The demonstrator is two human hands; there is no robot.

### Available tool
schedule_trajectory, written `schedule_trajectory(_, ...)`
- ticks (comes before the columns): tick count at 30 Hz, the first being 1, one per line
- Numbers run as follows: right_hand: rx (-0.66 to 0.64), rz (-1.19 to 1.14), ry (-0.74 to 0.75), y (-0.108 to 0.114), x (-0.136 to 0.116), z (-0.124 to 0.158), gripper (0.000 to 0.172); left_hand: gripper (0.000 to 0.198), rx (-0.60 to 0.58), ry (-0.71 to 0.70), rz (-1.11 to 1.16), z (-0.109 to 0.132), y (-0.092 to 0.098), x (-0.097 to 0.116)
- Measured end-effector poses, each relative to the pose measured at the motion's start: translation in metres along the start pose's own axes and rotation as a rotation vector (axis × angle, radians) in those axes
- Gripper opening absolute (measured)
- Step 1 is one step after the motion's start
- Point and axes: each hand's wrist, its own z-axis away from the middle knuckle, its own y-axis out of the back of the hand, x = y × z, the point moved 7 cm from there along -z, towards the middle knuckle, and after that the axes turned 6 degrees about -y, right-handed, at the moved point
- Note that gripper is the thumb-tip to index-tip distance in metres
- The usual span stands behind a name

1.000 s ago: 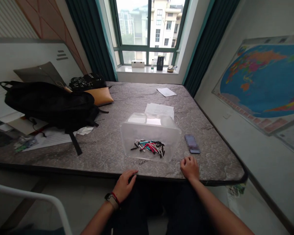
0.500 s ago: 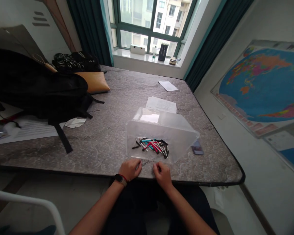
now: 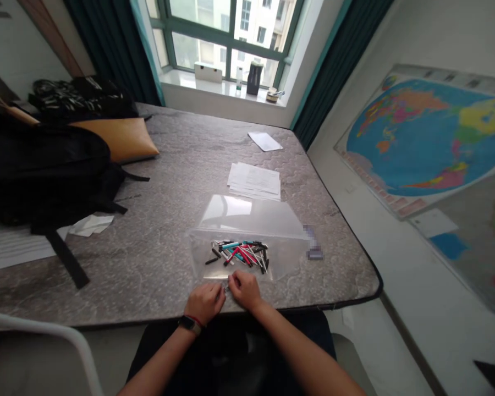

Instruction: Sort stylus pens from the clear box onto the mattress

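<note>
Item one: a heap of slim plastic pens (image 3: 242, 253), red, turquoise, white and black, lying crosswise within the outline of item two, near its front edge; a few short black pieces stray at its left side.

Item two: a clear, colourless plastic box (image 3: 251, 217) with sloping walls, on a grey quilted mattress (image 3: 157, 242). It seems to rest on its side, opening towards the person; transparency leaves this uncertain.

Left hand (image 3: 205, 302): on the mattress before the box, fingers curled inward, no pen visible in it. Right hand (image 3: 244, 288): just beside the left, at the box's front edge, fingers likewise folded towards the thumb, no pen visible in it.

Adjacent: loose white printed papers (image 3: 256, 179) behind the box; a pixelated bluish rectangular object (image 3: 314, 247) at its right.

Progress, as judged: handling of the pens appears unstarted. Done: pens and box together before the person. Outstanding: the entire heap, colours mixed, no row or group set apart.
</note>
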Motion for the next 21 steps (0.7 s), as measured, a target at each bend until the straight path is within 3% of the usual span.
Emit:
schedule_trajectory(5, 0.034, 0.1, 0.018, 0.023, 0.027, 0.009, 0.024, 0.025, 0.02, 0.001, -0.02, 0.001, 0.0, 0.002)
schedule_trajectory(9, -0.033, 0.191, 0.037, 0.033, 0.042, 0.025, 0.024, 0.026, 0.053, -0.004, 0.075, -0.003, 0.008, 0.014)
schedule_trajectory(15, -0.084, 0.383, -0.059, 0.043, 0.057, 0.03, 0.024, 0.012, 0.143, -0.071, 0.112, -0.039, 0.029, 0.027)
schedule_trajectory(18, -0.049, 0.398, -0.091, 0.046, 0.058, 0.028, 0.024, 0.037, 0.2, -0.058, 0.081, -0.056, 0.03, 0.016)
schedule_trajectory(21, -0.029, 0.386, -0.093, 0.044, 0.06, 0.027, 0.025, 0.051, 0.14, -0.087, 0.095, -0.065, 0.017, 0.004)
